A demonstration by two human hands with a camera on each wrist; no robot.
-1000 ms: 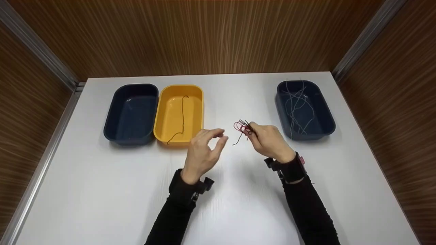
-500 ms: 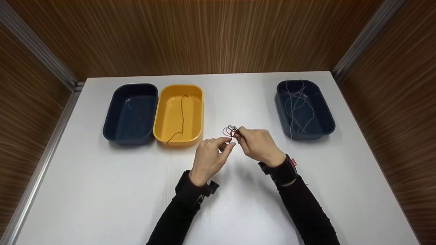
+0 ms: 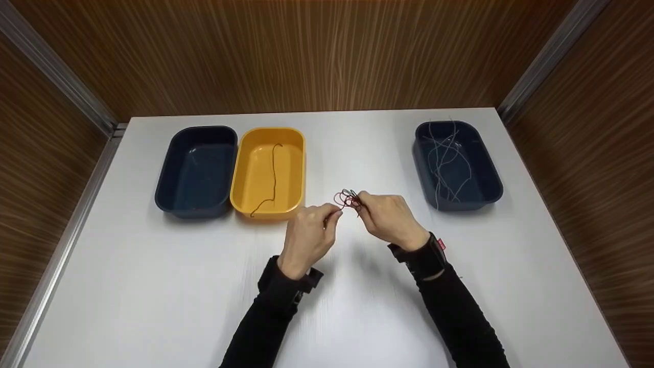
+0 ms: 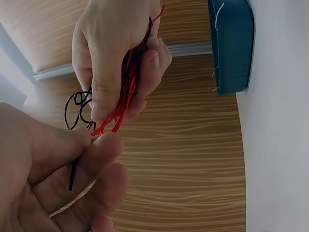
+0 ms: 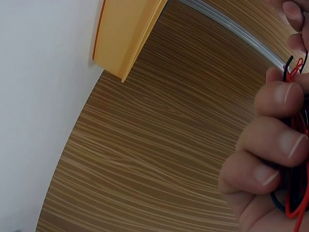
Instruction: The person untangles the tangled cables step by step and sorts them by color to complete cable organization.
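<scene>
The right hand (image 3: 392,217) is gripping the wires (image 4: 128,94), thin, glossy red and black strands, in curled fingers, their loops sticking out toward nine o'clock. Around seven o'clock from those loops, the left hand (image 3: 309,233) is pinching a black end (image 4: 73,175) between thumb and forefinger. A smooth, round-cornered yellow bin (image 3: 291,179) is sitting toward ten o'clock.

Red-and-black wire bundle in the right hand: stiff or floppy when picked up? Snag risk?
Likely springy rather than limp: the wire bundle has black loops holding their curve beyond the right hand. Probably light, as it looks thin-stranded. Apt to snag when pulled, since it is visibly looped and crossed.
</scene>
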